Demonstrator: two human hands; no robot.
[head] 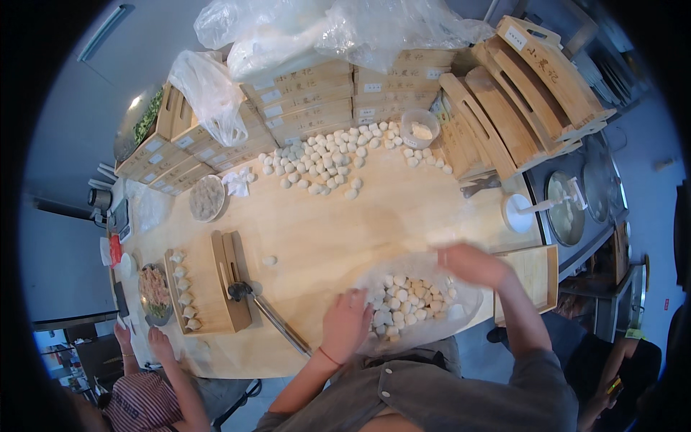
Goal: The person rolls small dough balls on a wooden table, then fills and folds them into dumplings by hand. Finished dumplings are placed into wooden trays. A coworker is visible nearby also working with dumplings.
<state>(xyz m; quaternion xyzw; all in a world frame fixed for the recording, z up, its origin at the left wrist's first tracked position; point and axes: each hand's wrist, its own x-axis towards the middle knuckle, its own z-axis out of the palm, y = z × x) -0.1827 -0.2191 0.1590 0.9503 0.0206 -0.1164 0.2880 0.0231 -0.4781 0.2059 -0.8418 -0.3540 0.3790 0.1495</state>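
A translucent plastic bag or sheet (467, 302) lies spread at the table's near edge, bearing many small round dough pieces (413, 302). At its left rim rests my left hand (346, 319), fingers against the plastic; whether they grip it I cannot tell. Over the bag's upper right rim is my right hand (471, 264), blurred, its fingertips near the plastic and their grip unclear. A single dough piece (269, 260) lies apart on the wooden table (399, 216). Farther back, many floured dough pieces (324, 156) form a loose spread before stacked wooden boxes.
Left of me, a co-worker's hands (159, 343) are near a tray of dumplings (175, 302) and a filling bowl (155, 291). A metal rod (278, 324) reaches towards my left forearm. At right are a wooden tray (526, 281), a white round stand base (518, 213) and cooking pots (564, 208).
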